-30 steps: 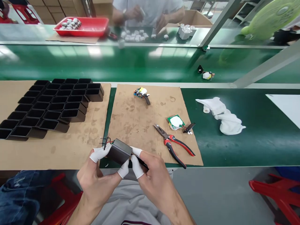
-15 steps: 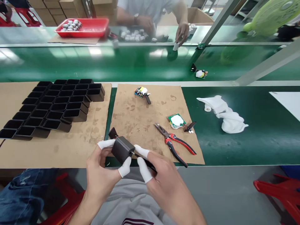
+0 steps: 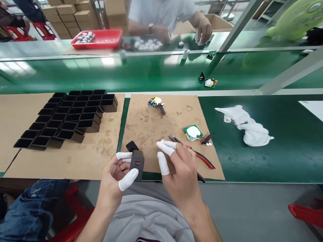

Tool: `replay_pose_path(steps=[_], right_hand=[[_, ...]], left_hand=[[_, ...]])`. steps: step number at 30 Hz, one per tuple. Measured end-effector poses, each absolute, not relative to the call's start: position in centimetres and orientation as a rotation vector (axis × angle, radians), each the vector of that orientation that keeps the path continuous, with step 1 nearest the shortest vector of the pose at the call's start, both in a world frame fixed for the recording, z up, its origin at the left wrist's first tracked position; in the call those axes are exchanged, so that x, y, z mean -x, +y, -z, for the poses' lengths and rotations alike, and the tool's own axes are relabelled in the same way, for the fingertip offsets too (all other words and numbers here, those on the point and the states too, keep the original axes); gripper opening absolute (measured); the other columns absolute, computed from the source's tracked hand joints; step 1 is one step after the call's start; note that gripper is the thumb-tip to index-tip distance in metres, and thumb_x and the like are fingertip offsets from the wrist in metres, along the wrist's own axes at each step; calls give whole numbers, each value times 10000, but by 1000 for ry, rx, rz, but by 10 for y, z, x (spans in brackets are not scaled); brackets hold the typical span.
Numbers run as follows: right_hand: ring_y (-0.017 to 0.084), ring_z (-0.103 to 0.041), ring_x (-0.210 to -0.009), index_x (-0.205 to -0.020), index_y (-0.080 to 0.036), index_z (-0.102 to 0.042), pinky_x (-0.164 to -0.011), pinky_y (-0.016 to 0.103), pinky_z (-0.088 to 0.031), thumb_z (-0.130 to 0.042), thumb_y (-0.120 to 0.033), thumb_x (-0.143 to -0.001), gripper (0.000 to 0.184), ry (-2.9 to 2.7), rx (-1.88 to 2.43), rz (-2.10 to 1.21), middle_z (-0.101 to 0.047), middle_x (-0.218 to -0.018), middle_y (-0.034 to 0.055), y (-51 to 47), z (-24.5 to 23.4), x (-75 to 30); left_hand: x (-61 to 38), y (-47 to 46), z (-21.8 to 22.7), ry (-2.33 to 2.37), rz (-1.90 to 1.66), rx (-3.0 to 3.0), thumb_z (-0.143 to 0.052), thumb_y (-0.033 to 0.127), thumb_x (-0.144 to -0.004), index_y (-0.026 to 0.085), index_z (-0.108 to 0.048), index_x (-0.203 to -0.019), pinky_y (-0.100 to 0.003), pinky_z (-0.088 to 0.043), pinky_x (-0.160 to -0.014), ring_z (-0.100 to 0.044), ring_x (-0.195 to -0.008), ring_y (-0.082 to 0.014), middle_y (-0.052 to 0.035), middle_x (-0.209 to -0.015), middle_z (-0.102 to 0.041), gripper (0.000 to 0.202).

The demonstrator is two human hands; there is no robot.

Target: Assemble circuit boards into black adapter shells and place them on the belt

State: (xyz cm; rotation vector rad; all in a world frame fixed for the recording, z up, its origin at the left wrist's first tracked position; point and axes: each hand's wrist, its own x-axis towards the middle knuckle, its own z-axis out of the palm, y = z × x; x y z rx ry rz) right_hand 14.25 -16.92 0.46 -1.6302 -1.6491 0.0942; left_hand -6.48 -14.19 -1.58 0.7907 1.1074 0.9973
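Observation:
My left hand [image 3: 114, 178] grips a small black plastic housing [image 3: 137, 164] between white-covered fingers and thumb. A slot with orange-coloured metal inside shows on its facing side, and a black flap-like piece [image 3: 132, 146] sticks up behind it. My right hand [image 3: 180, 164], also with white finger covers, is apart from the housing. Its thumb and fingers are spread, with nothing visible between them. Beneath it lie needle-nose pliers [image 3: 205, 161] with red and black handles, partly hidden by the hand. Near them is a green circuit board [image 3: 193, 132] with a white pad and a wired black piece.
Rows of black open housings [image 3: 68, 116] stand on cardboard at left. Another circuit board [image 3: 155, 102] lies on the middle cardboard [image 3: 141, 129]. White cloth [image 3: 248, 126] is at right. Beyond the green belt [image 3: 106, 75], a co-worker handles white parts beside a red tray [image 3: 108, 38].
My right hand has moved right, away from the housing; the thin dark tool it held is out of sight. The housing has been turned in my left hand, and its slotted side now shows.

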Motion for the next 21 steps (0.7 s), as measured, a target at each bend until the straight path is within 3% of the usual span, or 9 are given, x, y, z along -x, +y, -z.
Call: replay_pose_path(steps=[3, 6, 9, 12, 17, 19, 21], right_hand=[[232, -766, -1082, -1323, -249, -791, -950, 388, -600, -603, -142, -1128, 291, -1545, 1433, -286, -802, -1130, 77, -179, -8, -130], [231, -766, -1160, -1425, -257, -748, -1000, 370, -631, -640, -166, -1112, 343, -1495, 1317, -434, -795, -1217, 86, -186, -7, -120], [276, -746, -1319, -1530, -228, -680, -1129, 428, -631, -686, -272, -1104, 428, -1528, 1332, -588, -780, -1382, 132, -185, -1, -116], [338, -704, -1439, -1527, -188, -671, -1226, 527, -598, -729, -383, -1090, 482, -1580, 1465, -682, -750, -1509, 178, -178, 6, -114], [352, -784, -1283, -1401, -214, -728, -1072, 532, -684, -748, -364, -1077, 357, -1605, 1578, -482, -822, -1353, 149, -169, 22, -115], [327, -810, -1209, -1413, -227, -720, -1001, 484, -706, -731, -303, -1087, 335, -1580, 1555, -345, -838, -1295, 132, -168, 28, -116], [290, -829, -1161, -1455, -234, -700, -973, 428, -713, -710, -244, -1102, 353, -1572, 1495, -254, -845, -1271, 121, -167, 34, -116]], left_hand=[[63, -143, 18, 1103, -1019, -848, -1079, 302, -653, 172, -752, -1137, -376, -702, -843, -831, -921, -280, -109, -1059, -831, 598], [56, -144, 22, 1254, -1130, -1067, -1042, 342, -739, 190, -751, -1205, -362, -702, -851, -824, -926, -258, -94, -1085, -826, 570], [47, -145, 27, 1511, -1347, -1460, -1004, 365, -815, 227, -741, -1280, -379, -682, -931, -791, -1048, -259, -81, -1180, -771, 551], [41, -146, 33, 1545, -1488, -1813, -962, 316, -883, 247, -720, -1309, -373, -653, -928, -748, -1058, -244, -64, -1176, -713, 495], [35, -150, 43, 1307, -1486, -1863, -734, 96, -980, 260, -670, -1213, -337, -647, -939, -762, -1088, -215, -47, -1163, -717, 292], [34, -149, 45, 1274, -1446, -1740, -726, 104, -967, 258, -624, -1218, -346, -662, -942, -790, -1058, -206, -52, -1195, -716, 311], [34, -144, 44, 1315, -1342, -1635, -771, 142, -927, 254, -577, -1332, -365, -674, -928, -803, -1019, -212, -61, -1214, -717, 463]])
